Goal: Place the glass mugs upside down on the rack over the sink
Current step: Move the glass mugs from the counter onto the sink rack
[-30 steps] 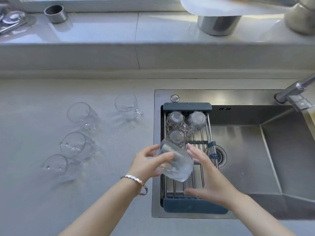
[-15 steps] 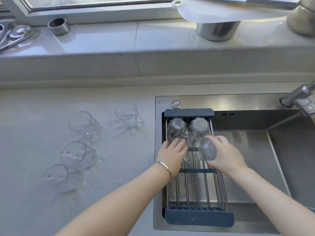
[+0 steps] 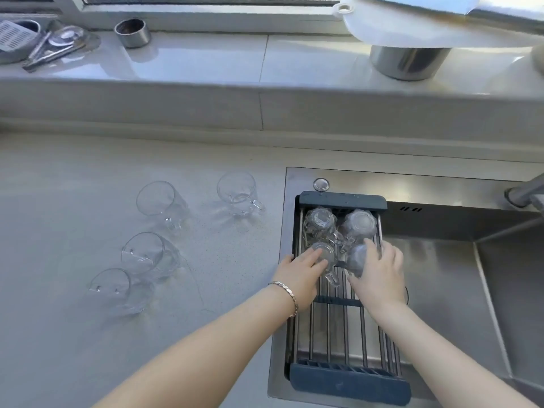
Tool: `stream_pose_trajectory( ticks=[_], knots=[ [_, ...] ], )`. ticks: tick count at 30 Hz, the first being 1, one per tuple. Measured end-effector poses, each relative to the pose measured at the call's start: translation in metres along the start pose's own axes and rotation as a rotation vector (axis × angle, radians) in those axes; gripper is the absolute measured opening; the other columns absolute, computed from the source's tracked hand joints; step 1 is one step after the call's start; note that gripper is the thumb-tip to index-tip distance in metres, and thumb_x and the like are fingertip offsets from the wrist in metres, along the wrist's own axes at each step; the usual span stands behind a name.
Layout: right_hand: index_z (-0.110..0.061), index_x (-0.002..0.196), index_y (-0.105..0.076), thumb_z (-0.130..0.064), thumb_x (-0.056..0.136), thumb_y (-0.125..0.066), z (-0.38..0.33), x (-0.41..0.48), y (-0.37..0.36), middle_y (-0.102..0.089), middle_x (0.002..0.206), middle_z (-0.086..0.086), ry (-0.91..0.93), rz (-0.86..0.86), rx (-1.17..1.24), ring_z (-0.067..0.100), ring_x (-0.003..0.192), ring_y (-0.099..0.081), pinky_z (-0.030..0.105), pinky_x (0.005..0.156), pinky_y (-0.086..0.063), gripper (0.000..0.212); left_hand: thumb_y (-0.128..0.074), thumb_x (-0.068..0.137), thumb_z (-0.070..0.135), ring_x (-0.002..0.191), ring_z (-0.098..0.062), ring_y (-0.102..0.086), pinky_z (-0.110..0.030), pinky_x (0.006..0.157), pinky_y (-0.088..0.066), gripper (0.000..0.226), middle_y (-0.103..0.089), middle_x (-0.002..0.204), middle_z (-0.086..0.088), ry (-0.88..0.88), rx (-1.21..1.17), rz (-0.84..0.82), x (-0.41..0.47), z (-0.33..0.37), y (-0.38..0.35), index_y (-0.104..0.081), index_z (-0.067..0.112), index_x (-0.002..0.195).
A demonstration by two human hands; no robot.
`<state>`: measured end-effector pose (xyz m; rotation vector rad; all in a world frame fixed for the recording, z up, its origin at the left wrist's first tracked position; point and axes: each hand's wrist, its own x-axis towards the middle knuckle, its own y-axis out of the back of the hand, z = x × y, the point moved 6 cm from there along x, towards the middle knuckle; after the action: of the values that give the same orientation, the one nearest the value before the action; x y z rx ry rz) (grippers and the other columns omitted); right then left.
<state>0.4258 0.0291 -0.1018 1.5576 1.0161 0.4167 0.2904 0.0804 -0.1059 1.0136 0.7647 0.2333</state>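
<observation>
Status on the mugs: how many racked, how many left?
Done: two clear glass mugs sit inverted at the far end of the dark-framed metal rack. In hand: left hand and right hand each settle one more. Left: four on the grey counter.

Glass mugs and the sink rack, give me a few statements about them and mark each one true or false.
1. Four glass mugs sit on the counter left of the sink. True; for example, the farthest mug near the sink edge.
2. The rack is full from end to end. False: mugs stand only at its far end; the near bars are bare.
3. The right hand rests on an upside-down mug on the rack. True.
4. The left hand is reaching for a mug on the counter. False: it touches a rack mug.
5. The bracelet is on the right wrist. False: the left.
</observation>
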Motion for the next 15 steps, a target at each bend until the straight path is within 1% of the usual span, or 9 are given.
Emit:
stream_pose_trajectory(
  ticks=[2, 4, 6, 7, 8, 10, 12, 14, 15],
  knots=[
    [-0.011, 0.128, -0.049, -0.017, 0.076, -0.07, -0.023, -0.003, 0.016, -0.042, 0.136, 0.018, 0.134, 0.048, 0.045, 0.035, 0.13, -0.028, 0.042, 0.109, -0.029, 0.056, -0.043, 0.09, 0.01, 0.138, -0.023, -0.03, -0.038, 0.113, -0.022, 0.051, -0.019, 0.156, -0.006, 0.068, -0.117, 0.14, -0.015, -0.014, 0.024, -0.031, 0.013, 0.14],
    [-0.011, 0.117, -0.058, -0.012, 0.077, -0.069, -0.058, -0.006, 0.028, -0.051, 0.126, 0.013, 0.292, 0.029, 0.196, 0.03, 0.126, -0.035, 0.035, 0.106, -0.029, 0.042, -0.048, 0.087, 0.012, 0.13, -0.024, -0.043, -0.036, 0.11, -0.027, 0.046, -0.033, 0.15, -0.008, 0.153, -0.174, 0.287, -0.038, -0.042, 0.048, -0.043, 0.012, 0.133],
    [-0.011, 0.119, -0.056, -0.013, 0.078, -0.068, -0.1, -0.007, 0.03, -0.055, 0.123, 0.008, 0.43, -0.081, 0.28, 0.025, 0.125, -0.04, 0.029, 0.105, -0.03, 0.043, -0.056, 0.077, 0.011, 0.112, -0.029, -0.06, -0.04, 0.098, -0.042, 0.038, -0.056, 0.132, -0.013, 0.235, -0.075, 0.508, -0.066, -0.074, 0.076, -0.06, 0.01, 0.115],
    [-0.011, 0.125, -0.05, -0.015, 0.079, -0.068, -0.121, -0.006, 0.026, -0.053, 0.127, 0.007, 0.47, -0.157, 0.307, 0.023, 0.127, -0.04, 0.028, 0.106, -0.03, 0.05, -0.058, 0.072, 0.012, 0.102, -0.031, -0.065, -0.041, 0.09, -0.047, 0.035, -0.063, 0.121, -0.014, 0.302, -0.023, 0.602, -0.081, -0.094, 0.088, -0.065, 0.009, 0.106],
    [-0.01, 0.133, -0.042, -0.019, 0.079, -0.069, -0.14, -0.004, 0.02, -0.048, 0.134, 0.007, 0.48, -0.226, 0.321, 0.022, 0.131, -0.037, 0.029, 0.108, -0.028, 0.061, -0.058, 0.073, 0.014, 0.102, -0.032, -0.064, -0.041, 0.089, -0.047, 0.034, -0.063, 0.119, -0.015, 0.398, -0.013, 0.607, -0.096, -0.114, 0.096, -0.064, 0.008, 0.106],
    [-0.008, 0.143, -0.02, -0.025, 0.074, -0.075, -0.174, 0.006, 0.005, -0.033, 0.147, 0.008, 0.434, -0.314, 0.357, 0.022, 0.138, -0.027, 0.032, 0.114, -0.023, 0.09, -0.056, 0.083, 0.027, 0.119, -0.031, -0.049, -0.038, 0.096, -0.039, 0.042, -0.047, 0.134, -0.012, 0.651, -0.029, 0.425, -0.119, -0.154, 0.098, -0.051, 0.012, 0.121],
    [-0.009, 0.146, -0.006, -0.027, 0.068, -0.081, -0.201, 0.02, -0.006, -0.019, 0.154, 0.007, 0.372, -0.338, 0.433, 0.022, 0.143, -0.018, 0.033, 0.116, -0.018, 0.11, -0.059, 0.079, 0.043, 0.125, -0.031, -0.039, -0.038, 0.099, -0.036, 0.06, -0.038, 0.138, -0.011, 0.825, 0.026, 0.27, -0.14, -0.184, 0.094, -0.039, 0.015, 0.129],
    [-0.011, 0.146, -0.005, -0.026, 0.063, -0.084, -0.221, 0.036, -0.015, -0.017, 0.155, 0.007, 0.308, -0.329, 0.501, 0.023, 0.143, -0.017, 0.035, 0.116, -0.02, 0.116, -0.06, 0.075, 0.051, 0.125, -0.03, -0.038, -0.037, 0.098, -0.037, 0.073, -0.035, 0.138, -0.011, 0.867, 0.051, 0.186, -0.151, -0.202, 0.086, -0.03, 0.019, 0.134],
    [-0.011, 0.145, -0.009, -0.026, 0.061, -0.085, -0.229, 0.043, -0.019, -0.022, 0.153, 0.007, 0.274, -0.31, 0.525, 0.024, 0.141, -0.022, 0.037, 0.115, -0.024, 0.114, -0.061, 0.074, 0.053, 0.125, -0.03, -0.038, -0.037, 0.098, -0.038, 0.077, -0.033, 0.139, -0.01, 0.857, 0.04, 0.147, -0.154, -0.206, 0.081, -0.027, 0.021, 0.136]
  ],
)
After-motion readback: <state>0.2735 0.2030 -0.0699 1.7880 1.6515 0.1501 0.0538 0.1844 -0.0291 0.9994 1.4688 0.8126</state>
